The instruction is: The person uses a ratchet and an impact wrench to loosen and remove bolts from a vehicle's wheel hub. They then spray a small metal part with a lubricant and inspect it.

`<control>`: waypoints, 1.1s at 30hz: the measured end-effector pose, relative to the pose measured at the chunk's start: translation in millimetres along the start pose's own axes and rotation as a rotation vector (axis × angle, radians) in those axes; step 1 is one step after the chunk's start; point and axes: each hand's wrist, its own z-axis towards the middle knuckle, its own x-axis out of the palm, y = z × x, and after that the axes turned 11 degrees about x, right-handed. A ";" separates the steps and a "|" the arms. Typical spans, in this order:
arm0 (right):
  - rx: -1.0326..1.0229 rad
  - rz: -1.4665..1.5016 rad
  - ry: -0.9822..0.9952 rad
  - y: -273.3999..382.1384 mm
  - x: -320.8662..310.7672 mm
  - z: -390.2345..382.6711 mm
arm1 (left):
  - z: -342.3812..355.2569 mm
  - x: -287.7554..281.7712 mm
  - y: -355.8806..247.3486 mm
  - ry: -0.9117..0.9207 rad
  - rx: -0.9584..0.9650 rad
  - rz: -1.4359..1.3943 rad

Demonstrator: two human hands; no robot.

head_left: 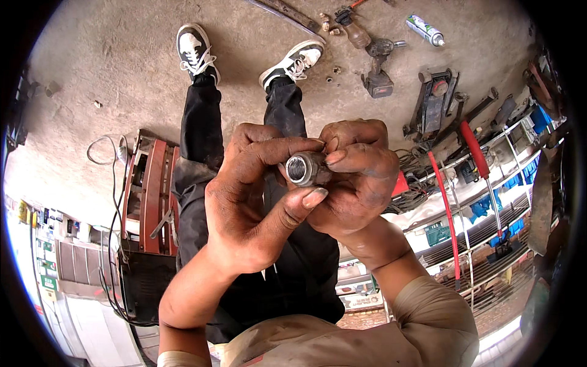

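Observation:
Between my two hands, in front of my lap, is a short, grimy threaded metal part (299,170). Its round open end tilts up and toward the left, with bright screw threads inside the bore. My left hand (241,196) closes on it with the forefinger over the top and the thumb along the lower side. From the right, my right hand (361,174) grips the darker rear end between thumb and curled fingers. That rear end is partly hidden by the fingers. Both hands are stained with grease.
A cordless impact wrench (379,67) and a spray can (425,30) lie on the concrete floor ahead. At right stand a floor jack (434,101) and red-handled tools (474,150) near a rack. A red metal frame (153,189) with cables is at left.

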 end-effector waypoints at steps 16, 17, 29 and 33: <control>0.104 -0.133 0.163 15.2 -12.2 0.8 | -19.3 -0.8 0.6 -0.221 0.019 -0.163; 0.097 -0.137 0.167 15.9 -12.3 1.3 | -21.0 -1.4 0.0 -0.219 0.024 -0.173; 0.098 -0.111 0.194 22.3 -5.2 1.0 | -28.0 -10.2 -3.2 -0.229 0.136 -0.070; 0.153 -0.112 0.217 24.9 -6.3 0.0 | -28.3 -12.8 -3.4 -0.198 0.151 -0.112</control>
